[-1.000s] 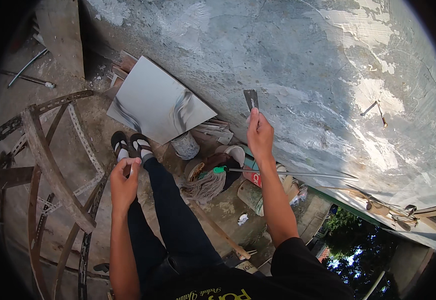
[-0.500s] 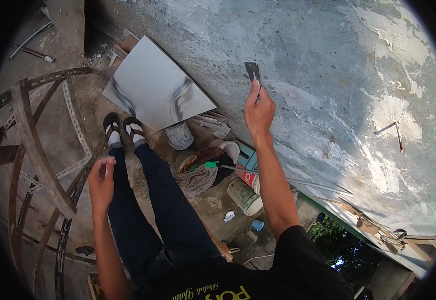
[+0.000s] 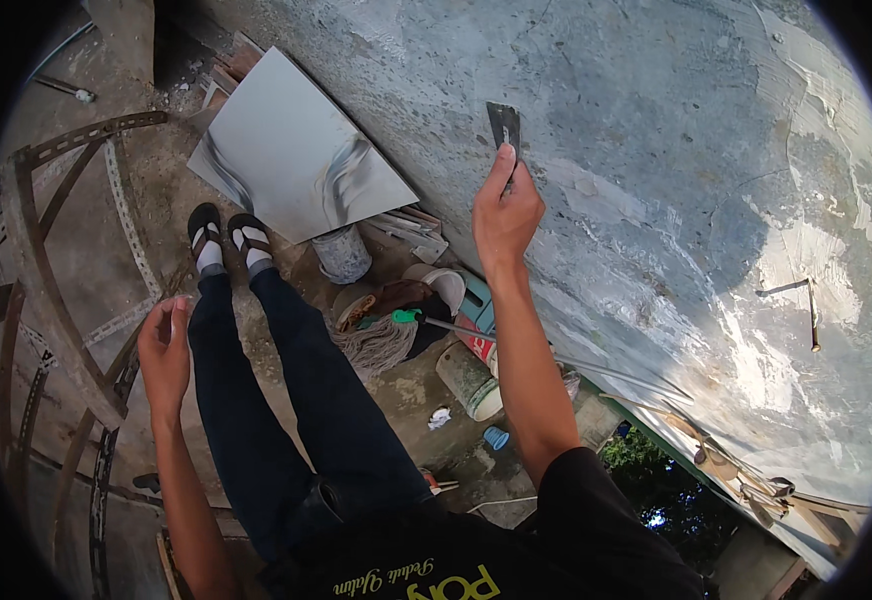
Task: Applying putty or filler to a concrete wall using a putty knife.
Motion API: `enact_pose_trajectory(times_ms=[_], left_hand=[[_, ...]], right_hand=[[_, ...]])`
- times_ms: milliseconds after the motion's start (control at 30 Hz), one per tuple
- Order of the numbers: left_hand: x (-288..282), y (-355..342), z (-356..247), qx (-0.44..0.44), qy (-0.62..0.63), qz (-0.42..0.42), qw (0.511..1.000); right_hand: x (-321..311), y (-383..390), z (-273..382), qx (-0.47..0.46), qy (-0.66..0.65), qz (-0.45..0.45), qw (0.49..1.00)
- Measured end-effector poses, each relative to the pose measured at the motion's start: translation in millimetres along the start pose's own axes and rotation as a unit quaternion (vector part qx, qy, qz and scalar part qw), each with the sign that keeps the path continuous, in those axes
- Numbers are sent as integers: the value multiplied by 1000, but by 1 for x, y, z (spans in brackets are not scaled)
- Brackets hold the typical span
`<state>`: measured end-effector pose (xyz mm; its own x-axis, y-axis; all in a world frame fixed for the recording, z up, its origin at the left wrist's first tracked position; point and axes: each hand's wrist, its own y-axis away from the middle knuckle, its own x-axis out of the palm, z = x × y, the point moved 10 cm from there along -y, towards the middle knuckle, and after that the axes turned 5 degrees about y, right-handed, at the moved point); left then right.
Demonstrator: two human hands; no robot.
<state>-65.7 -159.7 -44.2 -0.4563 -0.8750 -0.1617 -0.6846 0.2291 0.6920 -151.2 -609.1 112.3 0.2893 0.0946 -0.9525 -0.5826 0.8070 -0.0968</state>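
My right hand (image 3: 506, 215) grips a dark flat scraper (image 3: 504, 128) with its blade pointing up, over the grey, patchily plastered wall (image 3: 646, 150); whether the blade touches it I cannot tell. My left hand (image 3: 164, 350) hangs lower at the left, beside my leg and near a wooden and perforated-metal frame (image 3: 61, 305), fingers curled; what, if anything, is pinched at its fingertips is too small to make out. A nail (image 3: 811, 310) sticks out of the wall at the right.
A pale board (image 3: 291, 130) leans by a stained bucket (image 3: 341, 255) beyond my feet. Beside my legs are a mop (image 3: 371, 345), containers (image 3: 466, 380) and a blue cup (image 3: 496, 437). Rods and wooden scraps (image 3: 726, 460) lie along the lower right edge; foliage shows beyond.
The view has shifted. My right hand and scraper have moved up and left across the wall. My left hand has moved left, away from my feet.
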Motion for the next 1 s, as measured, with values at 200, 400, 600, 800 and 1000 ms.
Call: enact_pose_trajectory(times_ms=[200, 400, 600, 800, 1000], left_hand=[[17, -5, -12, 7, 0, 1, 1000], [27, -3, -13, 17, 22, 11, 1000], [25, 0, -19, -5, 8, 13, 1000], [5, 1, -4, -3, 12, 10, 1000], [12, 3, -9, 2, -3, 9, 1000]], right_hand=[[-2, 9, -22, 46, -36, 11, 998], [9, 0, 5, 15, -53, 49, 997], [9, 16, -41, 104, -110, 41, 988], [12, 12, -9, 48, -128, 24, 990], [4, 11, -10, 65, -97, 1, 993]])
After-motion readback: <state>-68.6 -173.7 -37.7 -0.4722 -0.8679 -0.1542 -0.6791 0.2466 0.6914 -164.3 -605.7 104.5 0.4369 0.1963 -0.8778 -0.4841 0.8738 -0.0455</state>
